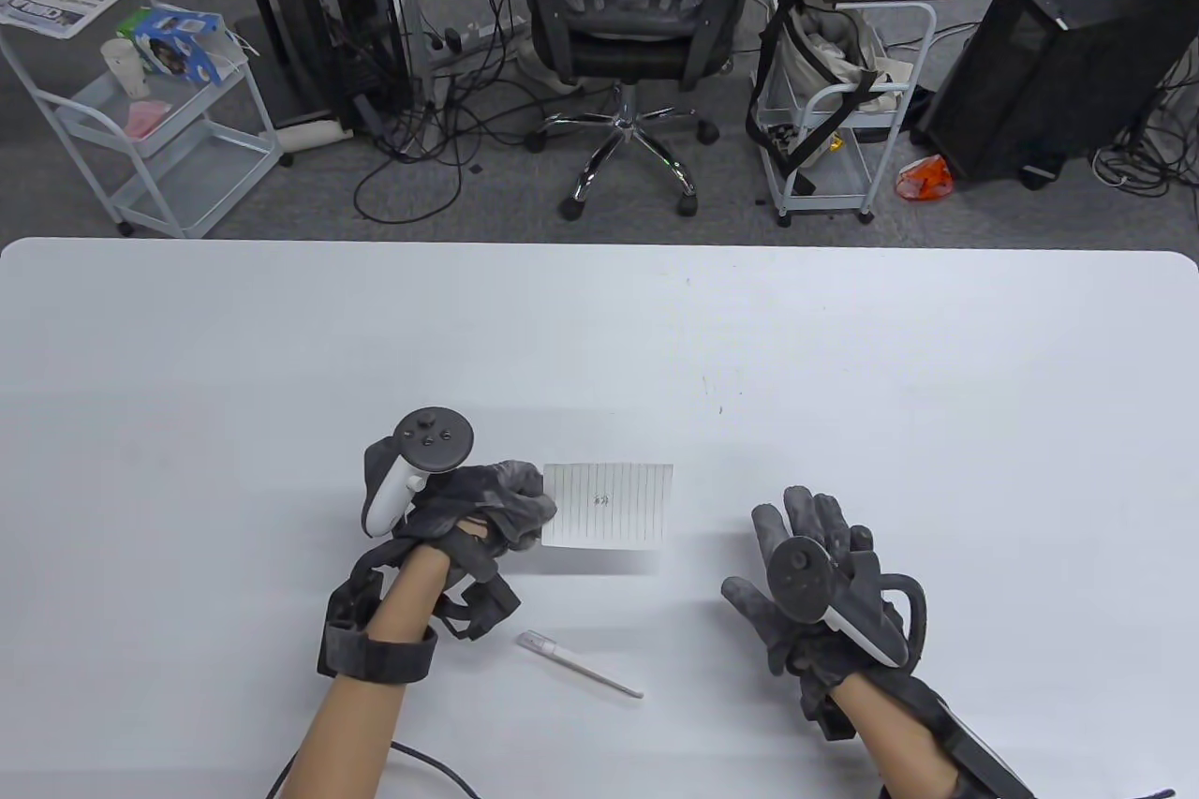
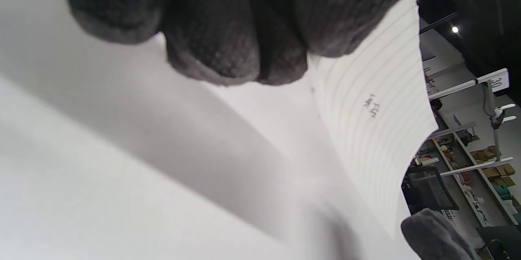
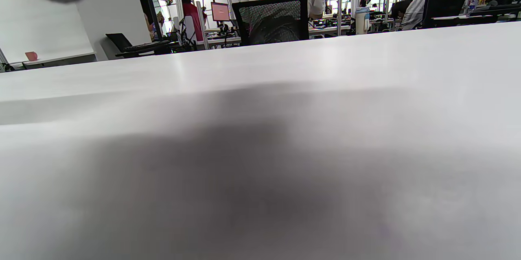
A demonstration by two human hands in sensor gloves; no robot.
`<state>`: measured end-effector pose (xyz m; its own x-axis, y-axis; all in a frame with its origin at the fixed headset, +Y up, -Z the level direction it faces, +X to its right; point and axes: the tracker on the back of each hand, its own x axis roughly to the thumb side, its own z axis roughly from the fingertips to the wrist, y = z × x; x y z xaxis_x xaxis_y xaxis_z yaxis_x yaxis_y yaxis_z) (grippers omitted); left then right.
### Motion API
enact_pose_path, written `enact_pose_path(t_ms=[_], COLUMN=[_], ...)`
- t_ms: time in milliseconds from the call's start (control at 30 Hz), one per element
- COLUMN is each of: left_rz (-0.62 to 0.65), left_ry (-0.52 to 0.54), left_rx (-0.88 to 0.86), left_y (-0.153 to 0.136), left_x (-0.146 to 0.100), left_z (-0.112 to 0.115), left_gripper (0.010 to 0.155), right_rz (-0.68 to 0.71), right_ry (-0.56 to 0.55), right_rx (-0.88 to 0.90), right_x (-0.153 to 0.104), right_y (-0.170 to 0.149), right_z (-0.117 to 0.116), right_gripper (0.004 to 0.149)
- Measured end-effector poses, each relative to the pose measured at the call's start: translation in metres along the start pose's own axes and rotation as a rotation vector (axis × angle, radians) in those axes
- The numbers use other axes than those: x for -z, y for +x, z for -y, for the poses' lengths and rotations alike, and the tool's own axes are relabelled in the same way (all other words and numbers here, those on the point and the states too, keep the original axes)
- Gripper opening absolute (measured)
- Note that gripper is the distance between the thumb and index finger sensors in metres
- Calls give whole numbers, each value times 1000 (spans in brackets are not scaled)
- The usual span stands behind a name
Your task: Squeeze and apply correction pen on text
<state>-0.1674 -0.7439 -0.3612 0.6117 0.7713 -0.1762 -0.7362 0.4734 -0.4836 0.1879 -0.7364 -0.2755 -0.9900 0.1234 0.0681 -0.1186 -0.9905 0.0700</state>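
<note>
A small lined paper (image 1: 614, 504) with a dark scribble of text (image 1: 600, 500) is at the table's middle front. My left hand (image 1: 525, 509) grips its left edge and holds it slightly off the table, with a shadow beneath it. In the left wrist view my fingers (image 2: 211, 48) hang over the curved paper (image 2: 378, 146) and the text (image 2: 371, 106). The white correction pen (image 1: 581, 665) lies flat on the table between my hands, apart from both. My right hand (image 1: 806, 527) is open with fingers spread, holding nothing, to the right of the paper.
The white table (image 1: 281, 349) stretches wide around the paper. An office chair (image 1: 637, 12), wire carts (image 1: 169, 143) and computer towers stand on the floor beyond its far edge. The right wrist view shows bare tabletop (image 3: 260, 130).
</note>
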Motion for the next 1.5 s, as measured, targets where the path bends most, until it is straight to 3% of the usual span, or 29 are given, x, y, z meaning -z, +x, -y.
enact_pose_path(t_ms=[267,533,800,1000,1167,1333,1500], left_rz=[-176,-233,-269,-250,-192,-132,-70], left_ry=[-30,-51,-53,-87,12,-33,222], left_rx=[27,126,75,102,298,480,755], left_y=[-18,-18,-23,-14,7,27,43], left_x=[8,16,16,8,-11,-33,-59], left_z=[15,28,28,24,21,29,31], left_gripper=[42,43,44,59,77,79,79], right_rz=[-9,-25,-31,-34,-35,-34,-33], right_ry=[12,29,35,34,34,29,21], right_rx=[-2,2,3,6,7,10,15], right_x=[0,2,2,3,3,3,3], right_y=[-1,-3,-3,-4,-4,-4,-5], right_z=[0,-2,-2,-2,-2,-2,-1], right_gripper=[81,81,81,81,81,81,81])
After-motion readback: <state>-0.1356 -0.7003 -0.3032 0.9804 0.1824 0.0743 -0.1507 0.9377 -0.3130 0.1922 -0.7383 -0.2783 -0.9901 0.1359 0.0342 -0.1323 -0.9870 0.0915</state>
